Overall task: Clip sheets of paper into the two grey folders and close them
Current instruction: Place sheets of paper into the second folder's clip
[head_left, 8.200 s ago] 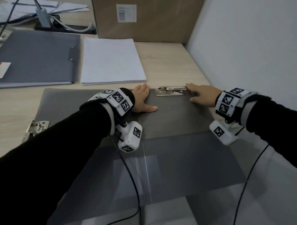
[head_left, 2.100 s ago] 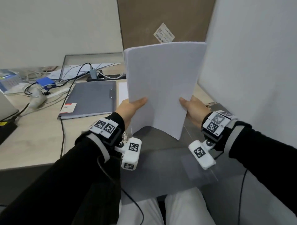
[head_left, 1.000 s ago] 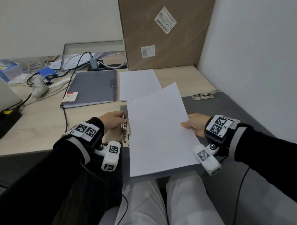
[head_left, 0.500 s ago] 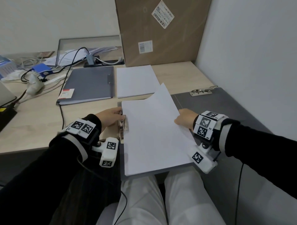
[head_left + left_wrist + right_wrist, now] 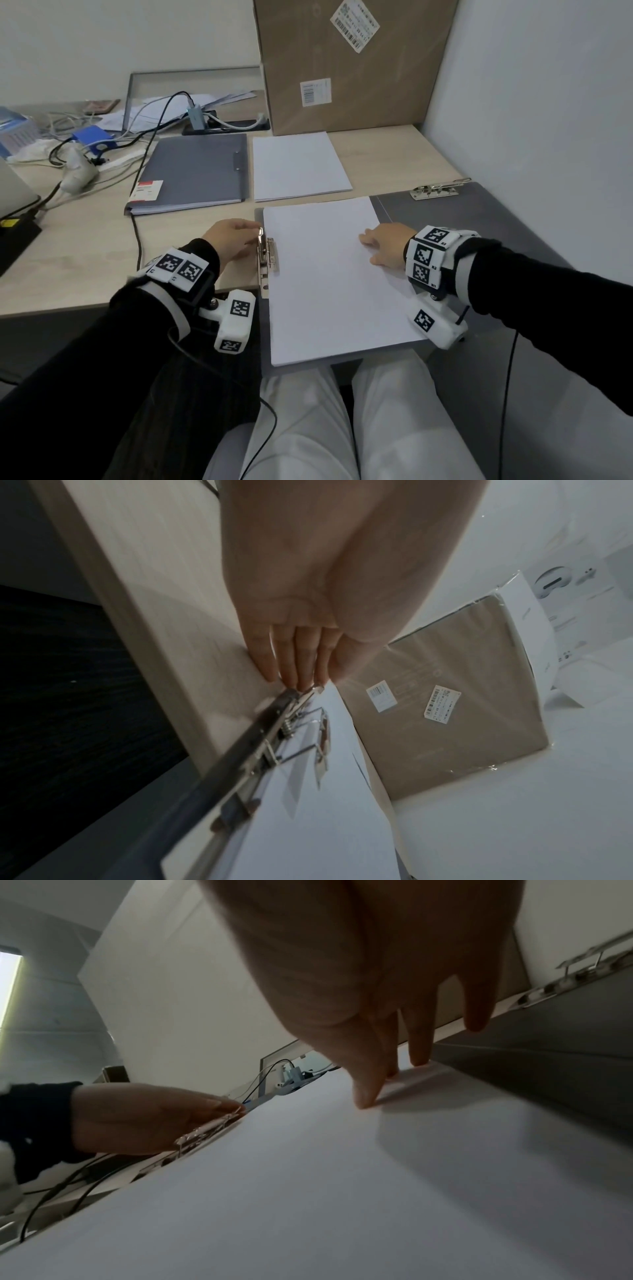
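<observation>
An open grey folder (image 5: 479, 222) lies in front of me, half off the desk edge. White sheets of paper (image 5: 329, 284) lie flat on its left half. My left hand (image 5: 233, 240) pinches the raised lever of the metal clip (image 5: 266, 255) at the sheets' left edge; in the left wrist view the clip's bar (image 5: 322, 731) stands lifted over the paper. My right hand (image 5: 380, 245) rests on the sheets' upper right part with straight fingers (image 5: 419, 1042). A second clip (image 5: 436, 188) sits on the folder's far right. A closed grey folder (image 5: 195, 174) lies behind on the left.
A stack of white paper (image 5: 298, 166) lies beside the closed folder. A cardboard box (image 5: 342, 61) stands behind it against a white wall on the right. Cables, an adapter (image 5: 92, 137) and loose papers crowd the far left of the desk (image 5: 85, 246).
The sheets, lifted at their right edge half a second ago, now lie flat on the folder. My right hand went from gripping that edge to pressing on top. My left hand stays at the clip.
</observation>
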Action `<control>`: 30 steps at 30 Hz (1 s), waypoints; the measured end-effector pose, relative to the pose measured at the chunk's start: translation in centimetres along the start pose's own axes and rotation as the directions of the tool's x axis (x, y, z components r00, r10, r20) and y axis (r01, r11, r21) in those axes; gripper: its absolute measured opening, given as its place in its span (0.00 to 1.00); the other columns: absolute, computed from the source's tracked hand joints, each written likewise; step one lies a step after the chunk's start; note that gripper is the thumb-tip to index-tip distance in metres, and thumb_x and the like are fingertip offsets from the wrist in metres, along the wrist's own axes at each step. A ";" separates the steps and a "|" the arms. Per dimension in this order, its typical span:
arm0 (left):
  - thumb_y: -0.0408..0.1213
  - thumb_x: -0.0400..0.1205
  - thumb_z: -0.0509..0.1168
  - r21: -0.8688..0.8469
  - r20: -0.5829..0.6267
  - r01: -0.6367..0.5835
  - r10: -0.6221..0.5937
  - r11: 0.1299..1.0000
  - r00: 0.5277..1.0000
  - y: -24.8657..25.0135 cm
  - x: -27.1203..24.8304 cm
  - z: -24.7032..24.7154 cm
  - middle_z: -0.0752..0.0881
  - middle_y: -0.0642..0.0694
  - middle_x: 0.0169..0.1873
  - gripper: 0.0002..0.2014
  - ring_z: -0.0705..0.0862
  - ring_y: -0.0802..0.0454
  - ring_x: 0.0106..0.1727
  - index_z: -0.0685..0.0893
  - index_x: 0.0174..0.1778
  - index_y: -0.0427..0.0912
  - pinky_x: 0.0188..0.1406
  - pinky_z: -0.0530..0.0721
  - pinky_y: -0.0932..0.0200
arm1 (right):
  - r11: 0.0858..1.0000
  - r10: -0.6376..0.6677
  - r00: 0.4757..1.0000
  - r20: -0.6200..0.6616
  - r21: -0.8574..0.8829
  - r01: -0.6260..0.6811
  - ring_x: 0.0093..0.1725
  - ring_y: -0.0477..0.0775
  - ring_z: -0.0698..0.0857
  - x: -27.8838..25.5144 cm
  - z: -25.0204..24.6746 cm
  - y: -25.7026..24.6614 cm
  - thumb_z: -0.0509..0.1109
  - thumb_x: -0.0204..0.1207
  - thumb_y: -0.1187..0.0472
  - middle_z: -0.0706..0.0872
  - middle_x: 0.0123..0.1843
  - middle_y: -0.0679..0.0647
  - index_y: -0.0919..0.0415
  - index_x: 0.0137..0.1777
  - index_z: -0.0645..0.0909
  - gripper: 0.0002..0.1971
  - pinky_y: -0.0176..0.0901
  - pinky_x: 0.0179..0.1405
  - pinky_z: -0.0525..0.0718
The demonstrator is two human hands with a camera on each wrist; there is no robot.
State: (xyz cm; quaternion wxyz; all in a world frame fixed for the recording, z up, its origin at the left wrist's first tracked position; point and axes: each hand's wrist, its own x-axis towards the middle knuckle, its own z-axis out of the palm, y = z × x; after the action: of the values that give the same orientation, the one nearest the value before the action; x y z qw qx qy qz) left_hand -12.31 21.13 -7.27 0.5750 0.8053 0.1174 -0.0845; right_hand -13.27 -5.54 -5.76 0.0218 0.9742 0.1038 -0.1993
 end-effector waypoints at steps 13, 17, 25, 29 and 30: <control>0.49 0.60 0.78 0.108 0.419 0.022 -0.065 0.994 0.906 1.1 -1.6 -3.1 0.89 0.57 0.55 0.10 0.79 0.60 0.65 0.85 0.28 0.50 0.69 0.64 0.54 | 1.000 -0.013 0.999 -0.042 -0.016 0.012 0.70 0.65 0.78 -0.2 -0.3 0.0 0.63 0.77 0.64 0.77 0.72 0.64 0.67 0.72 0.73 0.23 0.55 0.68 0.78; 0.59 0.39 0.83 0.232 0.543 -0.069 -0.070 0.970 0.836 0.1 -2.0 -2.6 0.78 0.52 0.67 0.49 0.74 0.62 0.68 0.82 0.59 0.50 0.65 0.69 0.67 | 0.999 -0.013 0.999 -0.049 -0.032 0.011 0.69 0.66 0.78 -0.4 -0.3 -0.2 0.63 0.78 0.64 0.78 0.70 0.66 0.67 0.72 0.73 0.22 0.54 0.66 0.77; 0.54 0.62 0.79 0.603 0.516 -0.213 -0.173 0.769 0.839 -0.6 -2.9 -2.0 0.59 0.55 0.81 0.61 0.61 0.53 0.79 0.44 0.83 0.55 0.79 0.59 0.57 | 1.000 -0.019 0.998 -0.063 -0.014 0.019 0.71 0.65 0.77 -0.3 -0.3 0.2 0.65 0.77 0.62 0.76 0.74 0.64 0.66 0.72 0.73 0.23 0.55 0.70 0.76; 0.44 0.69 0.77 0.699 0.435 -0.270 -0.094 0.663 0.895 -0.9 -3.1 -1.0 0.56 0.50 0.83 0.55 0.58 0.50 0.82 0.44 0.83 0.49 0.82 0.59 0.49 | 1.000 -0.023 0.997 -0.076 -0.001 0.023 0.72 0.64 0.76 -0.4 -0.3 0.4 0.65 0.78 0.60 0.76 0.74 0.63 0.66 0.73 0.73 0.23 0.55 0.70 0.75; 0.45 0.69 0.77 0.729 0.427 -0.302 -0.064 0.614 0.902 -0.9 -3.2 -0.8 0.56 0.48 0.82 0.56 0.58 0.49 0.82 0.44 0.83 0.47 0.82 0.59 0.50 | 1.000 -0.025 0.997 -0.075 0.006 0.025 0.72 0.64 0.76 -0.5 -0.4 0.4 0.65 0.78 0.60 0.76 0.74 0.63 0.66 0.73 0.73 0.23 0.55 0.71 0.75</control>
State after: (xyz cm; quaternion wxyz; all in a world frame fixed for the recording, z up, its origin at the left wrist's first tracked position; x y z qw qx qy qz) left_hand -15.63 21.88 -6.94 0.1833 0.9429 -0.1104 -0.2552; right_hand -13.48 -5.99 -5.25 0.0123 0.9797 0.1161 -0.1632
